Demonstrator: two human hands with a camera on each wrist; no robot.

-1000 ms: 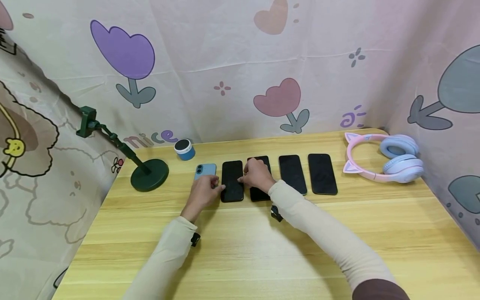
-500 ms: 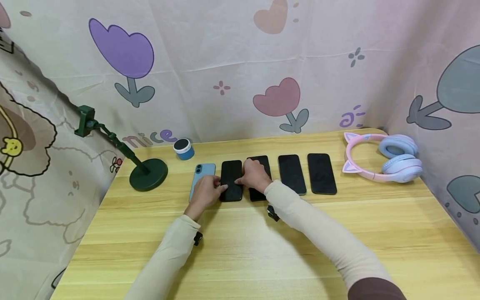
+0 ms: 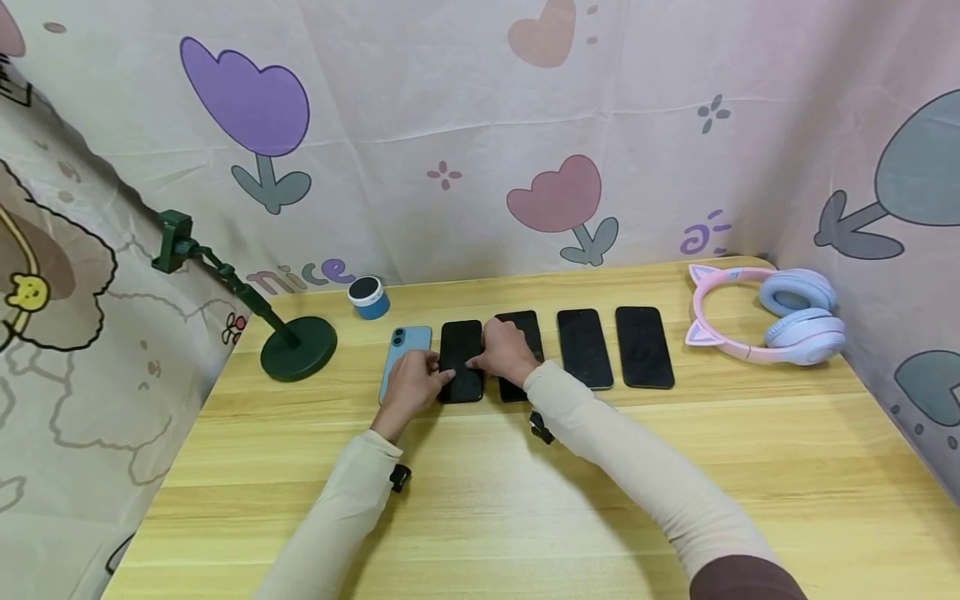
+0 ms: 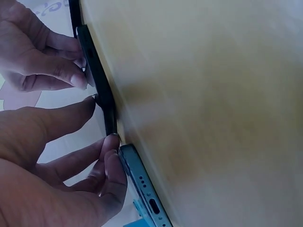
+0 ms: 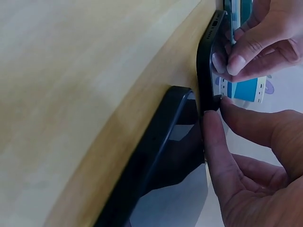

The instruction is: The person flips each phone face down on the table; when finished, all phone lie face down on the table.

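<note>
A black phone (image 3: 462, 358) lies face up, second from the left in a row of phones. My left hand (image 3: 412, 383) has thumb and fingers at its left edge, and my right hand (image 3: 508, 350) holds its right edge. In the left wrist view, the fingertips of both hands meet this phone's long sides, its dark bottom edge (image 4: 97, 66) facing the camera. A light blue phone (image 3: 415, 335), camera side up, lies just left of it, partly behind my left hand. Another black phone (image 3: 513, 390) is partly covered by my right hand.
Two more black phones (image 3: 585, 348) continue the row to the right. Pink and blue cat-ear headphones (image 3: 806, 337) lie at the far right. A small blue and white cylinder (image 3: 369, 300) and a dark green stand (image 3: 298, 354) are at the back left.
My left hand has shifted slightly right, uncovering more of the blue phone. My right hand has moved a little left. The gripped black phone has slid very slightly left.
</note>
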